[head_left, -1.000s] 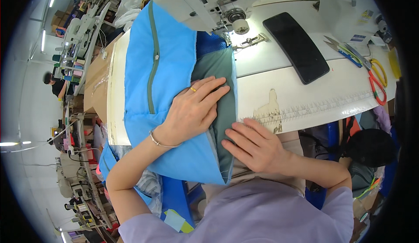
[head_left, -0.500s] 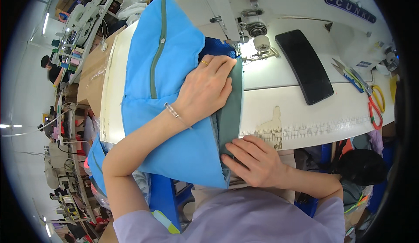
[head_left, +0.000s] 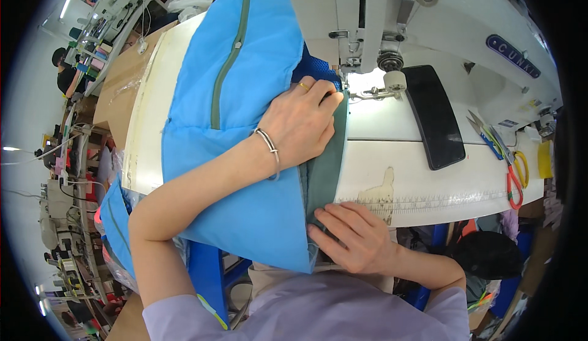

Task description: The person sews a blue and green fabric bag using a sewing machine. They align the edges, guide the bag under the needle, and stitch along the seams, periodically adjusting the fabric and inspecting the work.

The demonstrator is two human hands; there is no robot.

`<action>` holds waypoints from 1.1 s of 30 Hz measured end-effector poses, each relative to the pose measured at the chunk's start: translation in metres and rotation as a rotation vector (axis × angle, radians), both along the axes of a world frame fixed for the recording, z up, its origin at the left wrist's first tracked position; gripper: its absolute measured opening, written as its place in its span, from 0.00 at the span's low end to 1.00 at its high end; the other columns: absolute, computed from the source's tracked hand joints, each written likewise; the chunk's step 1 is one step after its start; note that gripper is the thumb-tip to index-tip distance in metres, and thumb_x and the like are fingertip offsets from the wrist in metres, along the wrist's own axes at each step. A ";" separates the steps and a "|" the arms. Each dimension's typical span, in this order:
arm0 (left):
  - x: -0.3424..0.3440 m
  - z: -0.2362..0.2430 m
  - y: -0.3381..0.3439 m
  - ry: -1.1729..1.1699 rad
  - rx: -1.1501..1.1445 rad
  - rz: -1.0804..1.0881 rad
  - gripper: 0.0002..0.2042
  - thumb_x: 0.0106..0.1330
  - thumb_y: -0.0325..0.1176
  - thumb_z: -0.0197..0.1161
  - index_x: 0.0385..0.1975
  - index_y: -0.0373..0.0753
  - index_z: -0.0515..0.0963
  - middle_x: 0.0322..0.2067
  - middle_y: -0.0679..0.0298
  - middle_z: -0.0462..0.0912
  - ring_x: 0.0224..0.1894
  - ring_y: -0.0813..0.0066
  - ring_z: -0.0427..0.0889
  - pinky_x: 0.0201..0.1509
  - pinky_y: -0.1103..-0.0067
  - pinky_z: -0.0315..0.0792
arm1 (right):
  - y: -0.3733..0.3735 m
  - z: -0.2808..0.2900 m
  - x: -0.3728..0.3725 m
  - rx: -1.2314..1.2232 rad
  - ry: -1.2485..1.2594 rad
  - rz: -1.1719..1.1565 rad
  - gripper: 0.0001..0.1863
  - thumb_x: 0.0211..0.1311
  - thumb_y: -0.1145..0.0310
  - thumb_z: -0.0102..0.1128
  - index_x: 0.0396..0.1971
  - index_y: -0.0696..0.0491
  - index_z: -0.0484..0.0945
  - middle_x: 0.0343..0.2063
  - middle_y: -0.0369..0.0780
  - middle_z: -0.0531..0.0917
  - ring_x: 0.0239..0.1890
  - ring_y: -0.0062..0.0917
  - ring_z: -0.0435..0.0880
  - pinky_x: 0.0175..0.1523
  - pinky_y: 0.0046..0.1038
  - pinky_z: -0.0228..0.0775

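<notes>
Looking down, in the head view, on a blue cloth [head_left: 196, 111] with a grey-green zip [head_left: 224, 71], spread over a white table [head_left: 367, 163] to the left of a sewing machine [head_left: 447, 41]. Extends at the bottom past the front edge of the table, toward the lap. Lays the left hand [head_left: 300, 120], with its back upward and fingers bent, over the cloth and the green strip [head_left: 324, 176] at its right side, with fingertips near the metal foot [head_left: 346, 85]. Sets the right hand [head_left: 355, 237] lower on the same strip, with fingers slightly curved over it. Cannot tell, for either hand, whether gripping a fold or only resting on top. Includes dark blue mesh [head_left: 315, 70] just beside the foot. Shows, farther right on the table, a black phone [head_left: 435, 117], scissors [head_left: 509, 172] with coloured handles and, along the front edge, ruler markings [head_left: 441, 204].
</notes>
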State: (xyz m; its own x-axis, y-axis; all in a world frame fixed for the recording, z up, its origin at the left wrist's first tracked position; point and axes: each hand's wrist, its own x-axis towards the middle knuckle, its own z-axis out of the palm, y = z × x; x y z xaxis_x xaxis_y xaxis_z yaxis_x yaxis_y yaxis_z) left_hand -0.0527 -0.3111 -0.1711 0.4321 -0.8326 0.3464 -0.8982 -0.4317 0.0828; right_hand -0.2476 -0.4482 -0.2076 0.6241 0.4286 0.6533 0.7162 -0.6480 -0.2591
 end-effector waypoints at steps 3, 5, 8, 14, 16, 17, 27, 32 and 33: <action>0.001 0.000 -0.001 -0.001 0.001 0.005 0.17 0.60 0.26 0.64 0.50 0.35 0.80 0.51 0.58 0.79 0.48 0.59 0.79 0.50 0.67 0.80 | 0.000 0.000 0.000 -0.004 0.009 -0.013 0.14 0.57 0.69 0.62 0.41 0.59 0.85 0.45 0.49 0.85 0.49 0.38 0.84 0.54 0.36 0.80; 0.002 0.000 -0.002 0.004 0.004 0.007 0.17 0.60 0.27 0.64 0.50 0.34 0.80 0.51 0.58 0.79 0.49 0.59 0.79 0.50 0.66 0.80 | -0.001 0.000 0.000 -0.010 0.012 -0.019 0.14 0.57 0.69 0.62 0.42 0.59 0.85 0.45 0.49 0.86 0.50 0.38 0.84 0.55 0.36 0.79; 0.003 0.001 -0.003 0.012 0.011 0.013 0.17 0.60 0.27 0.64 0.50 0.34 0.80 0.51 0.58 0.79 0.50 0.59 0.79 0.51 0.65 0.80 | -0.002 0.001 -0.001 -0.032 0.013 -0.041 0.14 0.57 0.69 0.61 0.42 0.58 0.85 0.46 0.49 0.85 0.51 0.39 0.84 0.56 0.36 0.79; 0.011 -0.001 -0.008 0.022 -0.006 0.015 0.15 0.61 0.27 0.63 0.48 0.33 0.81 0.52 0.56 0.81 0.52 0.56 0.80 0.53 0.65 0.80 | -0.007 -0.002 0.000 -0.040 0.030 -0.086 0.16 0.57 0.67 0.62 0.44 0.59 0.84 0.49 0.50 0.84 0.54 0.42 0.83 0.59 0.39 0.78; 0.014 0.003 -0.002 0.053 -0.021 -0.020 0.15 0.61 0.27 0.64 0.47 0.32 0.82 0.53 0.54 0.82 0.54 0.54 0.81 0.53 0.64 0.80 | -0.006 -0.002 0.001 -0.049 0.032 -0.101 0.17 0.56 0.67 0.63 0.44 0.60 0.84 0.50 0.51 0.84 0.55 0.42 0.83 0.60 0.40 0.77; 0.010 0.008 0.002 0.043 -0.068 -0.103 0.14 0.61 0.27 0.64 0.47 0.32 0.82 0.53 0.54 0.83 0.55 0.54 0.81 0.53 0.65 0.80 | -0.007 -0.001 0.001 -0.062 0.041 -0.120 0.18 0.55 0.67 0.63 0.44 0.60 0.84 0.50 0.52 0.84 0.55 0.43 0.83 0.60 0.40 0.77; 0.062 0.034 0.192 0.322 -0.435 0.820 0.26 0.67 0.41 0.71 0.57 0.27 0.79 0.54 0.50 0.84 0.53 0.63 0.84 0.60 0.70 0.76 | -0.001 0.011 0.003 -0.074 0.166 -0.106 0.30 0.47 0.59 0.72 0.50 0.60 0.81 0.56 0.52 0.79 0.62 0.43 0.77 0.69 0.51 0.65; 0.021 0.053 0.184 1.102 -0.681 0.705 0.22 0.69 0.41 0.70 0.52 0.27 0.81 0.43 0.56 0.88 0.42 0.75 0.87 0.52 0.80 0.79 | 0.014 0.022 -0.002 -0.049 0.251 0.006 0.30 0.51 0.53 0.73 0.49 0.59 0.81 0.55 0.52 0.79 0.61 0.44 0.76 0.74 0.53 0.60; 0.008 0.067 0.184 1.022 -0.771 0.605 0.20 0.70 0.39 0.69 0.52 0.28 0.81 0.44 0.57 0.88 0.43 0.75 0.86 0.52 0.79 0.79 | 0.019 0.022 -0.008 -0.017 0.234 0.058 0.29 0.52 0.53 0.73 0.48 0.60 0.82 0.53 0.51 0.80 0.60 0.45 0.77 0.74 0.53 0.60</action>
State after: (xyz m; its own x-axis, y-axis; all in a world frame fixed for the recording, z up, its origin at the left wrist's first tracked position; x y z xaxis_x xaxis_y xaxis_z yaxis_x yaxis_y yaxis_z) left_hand -0.0444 -0.1268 -0.1044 0.9821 -0.1798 -0.0560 0.0051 -0.2716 0.9624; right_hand -0.2553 -0.4291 -0.1856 0.7317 0.4774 0.4865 0.6740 -0.6135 -0.4116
